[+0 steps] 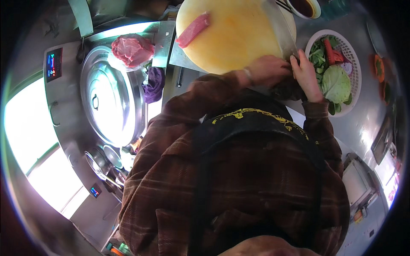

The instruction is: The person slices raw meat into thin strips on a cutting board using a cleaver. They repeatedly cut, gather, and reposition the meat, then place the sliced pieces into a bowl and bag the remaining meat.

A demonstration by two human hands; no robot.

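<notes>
A large round cutting board (237, 35) lies before me, with a strip of raw pink meat (194, 30) near its left edge. A broad-bladed knife (283, 32) rests along its right side, its handle not visible. My right hand (304, 75) is at the blade's near end, thumb and a fingertip close to the metal; its grip is unclear. My left hand (269, 70), blurred, reaches across the board's near edge, fingers beside my right hand. What it holds, if anything, is hidden. Dark cloth (288, 88) lies beneath both hands.
Right of the board, a white perforated basket (357, 76) holds cabbage, greens, red pepper and cut onion. A bowl of dark liquid (304, 8) and chopsticks (283, 4) are at the upper right. On the left are a large raw meat piece (132, 51), purple cabbage (154, 84) and a lidded steel pot (109, 99).
</notes>
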